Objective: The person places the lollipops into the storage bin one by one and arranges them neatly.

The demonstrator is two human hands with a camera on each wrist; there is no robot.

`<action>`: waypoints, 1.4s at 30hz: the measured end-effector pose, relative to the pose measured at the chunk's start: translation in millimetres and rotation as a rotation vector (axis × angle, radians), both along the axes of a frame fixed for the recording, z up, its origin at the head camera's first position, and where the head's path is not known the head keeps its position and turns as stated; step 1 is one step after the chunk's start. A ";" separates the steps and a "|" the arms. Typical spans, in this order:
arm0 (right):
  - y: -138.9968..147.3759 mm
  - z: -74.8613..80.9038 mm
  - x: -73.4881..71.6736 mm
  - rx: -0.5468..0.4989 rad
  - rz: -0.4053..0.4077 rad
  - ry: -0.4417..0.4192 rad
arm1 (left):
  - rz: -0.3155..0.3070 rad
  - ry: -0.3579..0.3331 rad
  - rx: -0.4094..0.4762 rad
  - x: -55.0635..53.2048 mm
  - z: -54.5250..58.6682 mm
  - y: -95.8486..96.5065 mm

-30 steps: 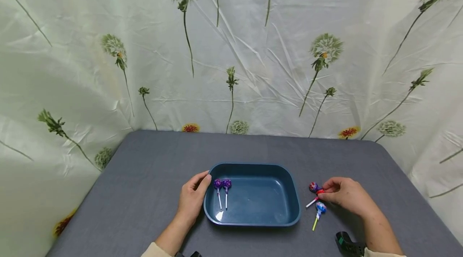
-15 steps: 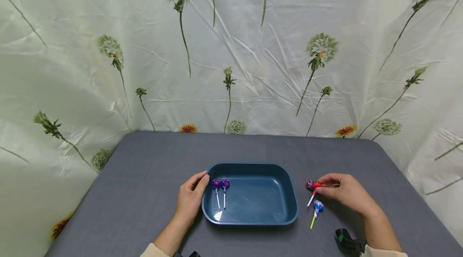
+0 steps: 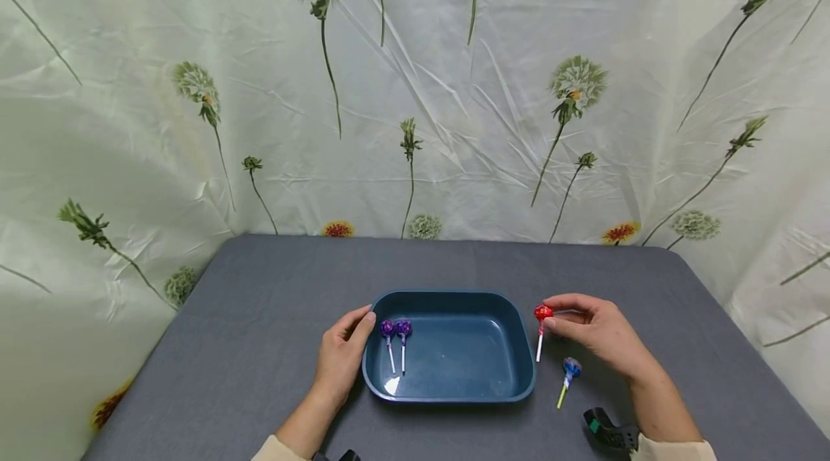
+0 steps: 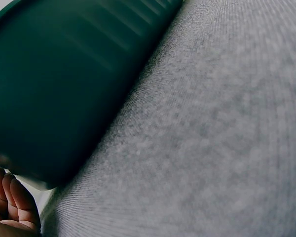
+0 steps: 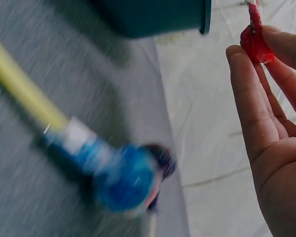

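Note:
A red-wrapped lollipop (image 3: 542, 312) is pinched at its head between the thumb and fingers of my right hand (image 3: 593, 328). Its white stick hangs down just outside the right rim of a dark blue tray (image 3: 447, 399). At the tray's far left corner, my left hand (image 3: 345, 351) holds the rim, thumb on top and fingers outside. Two purple lollipops (image 3: 403, 329) lie side by side in the tray's left end. On the table below my right hand lies a blue lollipop (image 3: 570, 369) with a yellow-green stick. Beyond it, a blurred dark purple lollipop (image 5: 163, 160) shows only in the right wrist view.
The tray stands on a grey cloth-covered table (image 3: 292, 274). Behind the table hangs a pale curtain (image 3: 480, 122) printed with dandelions. Black straps (image 3: 609, 431) circle my wrists, close to the cream sleeves.
My right hand has lifted the red lollipop off the table and moved left with it towards the tray, its stick now hanging down. The left hand keeps its place on the tray.

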State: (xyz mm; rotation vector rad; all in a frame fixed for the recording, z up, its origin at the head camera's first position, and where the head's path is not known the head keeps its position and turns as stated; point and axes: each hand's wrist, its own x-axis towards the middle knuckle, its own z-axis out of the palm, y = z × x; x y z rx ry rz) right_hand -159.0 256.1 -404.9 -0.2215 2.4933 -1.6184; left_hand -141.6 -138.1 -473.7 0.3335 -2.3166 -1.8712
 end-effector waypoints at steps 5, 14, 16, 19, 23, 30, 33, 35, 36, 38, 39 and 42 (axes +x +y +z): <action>-18.5 14.3 -6.6 0.017 0.023 0.028 | -0.009 0.025 0.013 0.5 0.8 -1.2; -61.9 33.9 -31.1 0.028 0.108 0.051 | -0.022 0.038 0.024 3.5 -1.0 -0.4; -72.6 35.2 -37.9 0.039 0.135 0.060 | -0.026 0.043 0.023 3.4 -1.7 0.0; -89.1 35.8 -48.1 0.059 0.181 0.071 | -0.030 0.047 0.033 3.2 -1.7 0.6; -107.8 36.2 -59.5 0.054 0.255 0.075 | -0.033 0.056 0.057 1.8 -1.2 1.1; -131.2 30.6 -70.2 0.103 0.392 0.060 | -0.033 0.068 0.069 0.4 -3.1 -0.2; -140.1 26.3 -70.8 0.145 0.438 0.029 | -0.033 0.067 0.075 0.9 -3.2 -0.3; -146.0 22.2 -70.5 0.173 0.458 0.009 | -0.029 0.066 0.076 1.2 -3.3 -0.3; -148.8 20.1 -70.4 0.187 0.468 0.006 | -0.027 0.066 0.075 1.4 -3.2 -0.4; -154.0 15.8 -70.4 0.215 0.486 -0.001 | -0.023 0.064 0.071 1.4 -3.0 -0.8; -156.4 13.7 -70.3 0.231 0.495 0.001 | -0.020 0.062 0.065 1.3 -2.8 -1.2; -163.5 9.1 -70.7 0.274 0.524 0.016 | -0.018 0.066 0.061 0.5 -1.9 -2.9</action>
